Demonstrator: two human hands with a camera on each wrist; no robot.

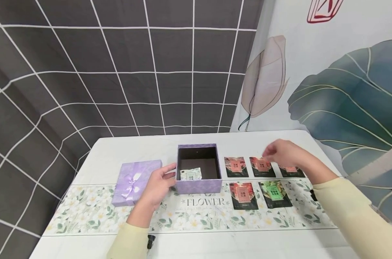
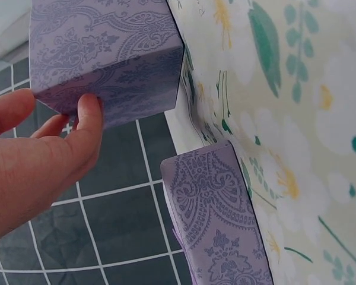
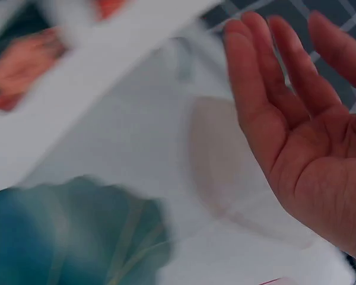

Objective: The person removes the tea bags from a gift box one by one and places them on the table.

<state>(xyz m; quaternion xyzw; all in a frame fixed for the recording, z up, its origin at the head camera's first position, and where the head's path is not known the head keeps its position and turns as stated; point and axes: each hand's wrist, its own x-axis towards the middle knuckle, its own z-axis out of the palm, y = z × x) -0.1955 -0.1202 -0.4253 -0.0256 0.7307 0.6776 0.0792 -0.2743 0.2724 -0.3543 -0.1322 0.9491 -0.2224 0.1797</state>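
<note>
A purple patterned box (image 1: 199, 186) stands lidless in the middle of the table, its dark inside showing. In it lies a pale floral sachet (image 1: 190, 174). My left hand (image 1: 160, 183) touches the box at its left wall and near corner; in the left wrist view its slightly bent fingers (image 2: 90, 119) rest against the wall. Over the back row of red-and-black tea sachets (image 1: 236, 167) hangs my right hand (image 1: 283, 153), nearest the middle sachet (image 1: 261, 168). Its palm and fingers hold nothing in the right wrist view. The sachet (image 1: 292, 173) at the right is partly hidden by this hand.
Left of the box lies its purple lid (image 1: 124, 180) with a ribbon bow (image 1: 131, 183). In the front row are another red sachet (image 1: 243, 196) and a green one (image 1: 275, 194). A floral runner (image 1: 95, 212) crosses the table. A dark grid curtain (image 1: 170, 86) hangs behind.
</note>
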